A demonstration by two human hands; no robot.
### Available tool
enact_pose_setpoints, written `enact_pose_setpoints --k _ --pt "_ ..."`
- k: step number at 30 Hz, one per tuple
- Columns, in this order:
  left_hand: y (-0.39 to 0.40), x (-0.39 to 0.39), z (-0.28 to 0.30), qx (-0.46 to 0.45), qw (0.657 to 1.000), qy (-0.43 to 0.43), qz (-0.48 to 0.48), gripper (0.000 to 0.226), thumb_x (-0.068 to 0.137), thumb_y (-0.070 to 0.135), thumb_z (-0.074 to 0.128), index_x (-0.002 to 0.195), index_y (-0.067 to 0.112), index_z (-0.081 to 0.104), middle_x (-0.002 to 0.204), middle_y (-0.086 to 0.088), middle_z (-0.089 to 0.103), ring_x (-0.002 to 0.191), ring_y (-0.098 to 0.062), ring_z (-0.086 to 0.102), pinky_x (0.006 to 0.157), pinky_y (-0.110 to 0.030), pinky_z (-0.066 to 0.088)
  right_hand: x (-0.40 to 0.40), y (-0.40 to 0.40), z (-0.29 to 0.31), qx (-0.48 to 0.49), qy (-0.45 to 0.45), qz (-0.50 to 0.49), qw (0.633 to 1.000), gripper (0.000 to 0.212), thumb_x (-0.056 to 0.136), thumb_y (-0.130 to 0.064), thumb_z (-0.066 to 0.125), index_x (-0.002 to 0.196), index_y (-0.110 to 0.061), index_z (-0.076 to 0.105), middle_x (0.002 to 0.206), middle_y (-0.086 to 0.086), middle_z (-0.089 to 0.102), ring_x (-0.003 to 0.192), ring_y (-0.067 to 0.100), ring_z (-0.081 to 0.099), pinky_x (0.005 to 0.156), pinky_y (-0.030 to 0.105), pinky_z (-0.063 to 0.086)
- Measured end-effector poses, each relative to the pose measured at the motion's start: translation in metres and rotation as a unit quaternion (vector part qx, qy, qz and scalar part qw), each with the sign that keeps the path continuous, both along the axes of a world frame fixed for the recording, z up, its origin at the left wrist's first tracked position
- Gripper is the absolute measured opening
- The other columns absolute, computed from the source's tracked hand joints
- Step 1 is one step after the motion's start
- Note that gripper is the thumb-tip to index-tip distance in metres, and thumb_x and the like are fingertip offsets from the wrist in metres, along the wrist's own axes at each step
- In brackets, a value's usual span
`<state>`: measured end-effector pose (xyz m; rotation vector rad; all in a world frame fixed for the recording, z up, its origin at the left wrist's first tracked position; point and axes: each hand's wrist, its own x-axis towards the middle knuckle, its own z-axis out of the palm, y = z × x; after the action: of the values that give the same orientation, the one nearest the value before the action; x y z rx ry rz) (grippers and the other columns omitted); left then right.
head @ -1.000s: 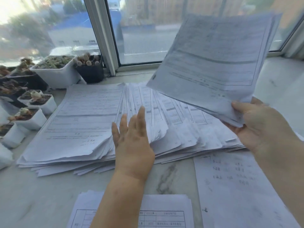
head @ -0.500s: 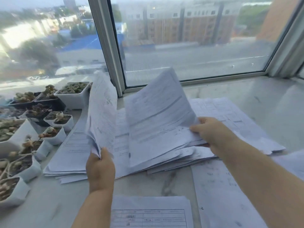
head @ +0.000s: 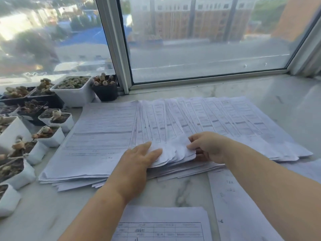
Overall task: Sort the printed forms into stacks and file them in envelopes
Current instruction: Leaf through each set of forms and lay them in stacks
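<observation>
Left hand (head: pixel 139 160) flat, fingers straight on fanned forms (head: pixel 173 129), right hand (head: pixel 207 146) beside it pinching curled form corners

A marble sill (head: pixel 286 101) carries fanned printed forms (head: pixel 199 119), loose sheets (head: pixel 163 223) and plant pots (head: pixel 73 94).

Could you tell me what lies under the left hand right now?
The left hand rests flat on the fanned forms, its fingers over curled lower corners. More sheets show beneath at the stack's front edge; whatever print lies under the palm is covered.
</observation>
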<state>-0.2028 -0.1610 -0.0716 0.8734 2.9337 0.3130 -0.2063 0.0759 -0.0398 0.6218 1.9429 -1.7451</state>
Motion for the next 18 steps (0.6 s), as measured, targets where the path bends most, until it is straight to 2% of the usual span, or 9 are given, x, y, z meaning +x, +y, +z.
enact_pose_setpoints --k 2,3,5,7,10,12,16,18 --pt "0.000 -0.001 0.001 0.047 0.999 0.003 -0.013 0.068 0.084 0.004 0.046 0.143 0.038 0.037 0.154 0.003 0.028 0.139 -0.017 0.028 0.113 -0.027 0.019 0.003 0.005 -0.003 -0.016 0.001 0.023 1.000 0.026 0.092 0.010 0.048 0.100 -0.003 0.068 0.093 0.011 0.073 0.079 0.020 0.069 0.074 0.028 0.059" --pt "0.000 0.000 0.002 0.072 0.997 0.003 -0.012 0.064 0.084 0.006 0.049 0.141 0.034 0.042 0.150 0.003 0.034 0.136 -0.018 0.033 0.112 -0.027 0.023 0.004 0.006 -0.004 -0.030 0.001 0.027 0.999 0.025 0.092 0.010 0.048 0.101 -0.003 0.068 0.095 0.012 0.073 0.081 0.020 0.069 0.076 0.028 0.059" --pt "0.003 0.000 0.004 0.093 0.996 0.009 -0.009 0.059 0.083 0.007 0.052 0.138 0.029 0.046 0.142 0.004 0.045 0.129 -0.019 0.041 0.107 -0.028 0.030 0.006 0.011 -0.004 -0.059 -0.002 0.035 0.998 0.022 0.093 0.007 0.050 0.104 0.000 0.068 0.095 0.012 0.073 0.079 0.019 0.070 0.072 0.027 0.060" --pt "0.010 0.000 0.004 0.104 0.994 0.013 0.007 0.060 0.084 0.009 0.051 0.140 0.029 0.042 0.137 0.008 0.048 0.125 -0.017 0.044 0.102 -0.027 0.034 0.006 0.013 -0.003 -0.079 -0.011 0.047 0.996 0.017 0.094 0.002 0.054 0.105 0.002 0.067 0.097 0.015 0.072 0.079 0.020 0.070 0.072 0.029 0.061" --pt "0.026 0.000 0.006 0.133 0.990 0.011 0.040 0.062 0.091 0.019 0.050 0.146 0.034 0.028 0.142 0.010 0.045 0.125 -0.015 0.045 0.098 -0.025 0.035 0.006 0.012 -0.004 -0.086 -0.018 0.049 0.995 0.010 0.094 -0.003 0.058 0.094 0.000 0.067 0.086 0.014 0.072 0.072 0.019 0.071 0.066 0.030 0.061" --pt "0.037 0.000 0.006 0.161 0.986 0.016 0.046 0.059 0.093 0.027 0.051 0.147 0.034 0.027 0.140 0.007 0.048 0.121 -0.016 0.050 0.094 -0.025 0.036 0.007 0.009 -0.005 -0.072 -0.015 0.037 0.997 0.006 0.093 -0.006 0.061 0.089 -0.003 0.065 0.078 0.012 0.071 0.067 0.018 0.070 0.063 0.029 0.061" --pt "0.048 -0.001 0.001 0.204 0.978 0.003 0.051 0.056 0.088 0.049 0.057 0.139 0.029 0.043 0.135 0.009 0.052 0.120 -0.011 0.049 0.094 -0.020 0.034 0.007 0.003 -0.007 -0.043 -0.007 0.022 0.999 0.009 0.091 -0.011 0.065 0.094 -0.003 0.063 0.075 0.010 0.071 0.063 0.015 0.070 0.053 0.024 0.057" --pt "0.050 0.000 -0.001 0.213 0.976 0.008 0.048 0.054 0.086 0.049 0.060 0.134 0.027 0.050 0.130 0.009 0.056 0.117 -0.011 0.052 0.094 -0.023 0.038 0.006 -0.001 -0.008 -0.028 0.000 0.016 0.999 0.009 0.089 -0.013 0.068 0.088 -0.004 0.064 0.070 0.007 0.072 0.059 0.013 0.069 0.050 0.021 0.054"
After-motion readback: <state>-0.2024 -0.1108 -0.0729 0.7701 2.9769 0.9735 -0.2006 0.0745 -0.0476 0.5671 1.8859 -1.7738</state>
